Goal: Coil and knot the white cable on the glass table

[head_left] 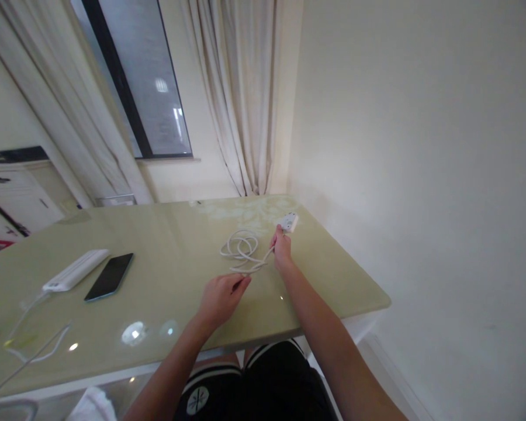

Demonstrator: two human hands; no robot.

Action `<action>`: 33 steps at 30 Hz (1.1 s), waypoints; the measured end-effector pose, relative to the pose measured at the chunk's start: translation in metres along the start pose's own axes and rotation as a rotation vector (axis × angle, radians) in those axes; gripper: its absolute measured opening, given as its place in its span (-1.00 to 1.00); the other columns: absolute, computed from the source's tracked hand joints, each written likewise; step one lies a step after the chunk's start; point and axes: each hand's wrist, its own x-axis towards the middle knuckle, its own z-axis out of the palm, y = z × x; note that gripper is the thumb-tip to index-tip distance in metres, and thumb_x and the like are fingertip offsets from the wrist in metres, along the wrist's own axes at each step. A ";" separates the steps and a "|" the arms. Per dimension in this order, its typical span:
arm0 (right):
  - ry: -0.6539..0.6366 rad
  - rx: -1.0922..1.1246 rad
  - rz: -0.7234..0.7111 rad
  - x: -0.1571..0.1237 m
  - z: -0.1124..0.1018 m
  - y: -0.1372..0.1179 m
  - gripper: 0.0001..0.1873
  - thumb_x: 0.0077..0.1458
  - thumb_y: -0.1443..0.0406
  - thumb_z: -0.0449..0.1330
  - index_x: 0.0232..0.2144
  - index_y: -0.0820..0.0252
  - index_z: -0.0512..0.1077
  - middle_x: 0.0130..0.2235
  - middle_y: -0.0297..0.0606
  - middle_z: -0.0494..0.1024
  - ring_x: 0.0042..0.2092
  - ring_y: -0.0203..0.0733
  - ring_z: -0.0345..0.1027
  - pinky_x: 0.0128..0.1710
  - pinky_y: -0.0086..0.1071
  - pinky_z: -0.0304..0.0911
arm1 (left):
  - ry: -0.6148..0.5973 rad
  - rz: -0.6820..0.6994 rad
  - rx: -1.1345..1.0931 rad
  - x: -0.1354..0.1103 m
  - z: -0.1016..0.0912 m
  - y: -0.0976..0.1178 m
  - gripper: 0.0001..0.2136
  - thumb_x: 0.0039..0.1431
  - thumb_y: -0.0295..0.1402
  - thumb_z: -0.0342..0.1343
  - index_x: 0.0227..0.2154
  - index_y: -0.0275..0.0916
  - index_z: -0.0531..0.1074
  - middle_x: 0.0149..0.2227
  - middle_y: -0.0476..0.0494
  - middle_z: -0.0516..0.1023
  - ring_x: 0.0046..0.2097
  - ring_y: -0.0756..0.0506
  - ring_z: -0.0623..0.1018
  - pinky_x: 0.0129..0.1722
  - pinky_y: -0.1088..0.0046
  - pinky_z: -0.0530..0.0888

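Observation:
A white power strip [288, 222] lies at the right of the table, tilted a little, and my right hand [281, 245] is closed round its near end where the cord leaves it. The white cord [241, 248] lies in loose loops on the tabletop between my hands. My left hand [225, 295] rests at the near side of the loops with its fingers curled together. The cord runs to its fingertips, and what lies inside the fingers is hidden.
A glossy pale green table [170, 234] spreads before me, with a wall at its right. On the left lie a black phone [110, 277] and a long white power strip [76, 270] with a cable [39, 355] near the front edge. Curtains [241, 88] hang behind.

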 end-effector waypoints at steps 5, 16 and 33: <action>0.040 -0.093 -0.058 0.002 0.000 -0.003 -0.35 0.22 -0.14 0.05 -0.75 0.08 0.18 -0.75 -0.39 0.22 -0.65 -0.30 0.12 -0.58 -0.40 0.07 | -0.082 -0.105 -0.038 -0.034 -0.020 -0.006 -0.51 0.40 -0.04 -0.11 -0.53 -0.21 0.45 -0.53 -0.06 0.50 -0.46 -0.03 0.43 -0.39 0.42 0.16; -0.133 -0.483 -0.087 0.012 -0.014 0.000 -0.40 0.23 -0.13 0.09 -0.68 0.11 0.34 -0.67 -0.30 0.37 -0.51 -0.18 0.35 -0.39 -0.36 0.21 | -0.099 -0.499 -0.678 -0.060 -0.050 -0.057 -0.46 0.16 0.20 0.01 -0.61 -0.18 0.43 -0.58 -0.08 0.40 -0.52 -0.08 0.33 -0.50 0.38 0.24; -0.142 -1.080 -0.277 -0.021 -0.016 -0.005 -0.53 0.14 -0.11 0.25 -0.24 0.18 0.50 -0.18 0.08 0.59 -0.14 0.09 0.49 -0.20 -0.23 0.24 | -0.042 -0.322 -0.451 0.055 -0.011 -0.073 -0.48 0.14 0.16 0.00 -0.39 -0.24 0.56 -0.35 -0.18 0.60 -0.24 -0.22 0.55 -0.23 0.30 0.42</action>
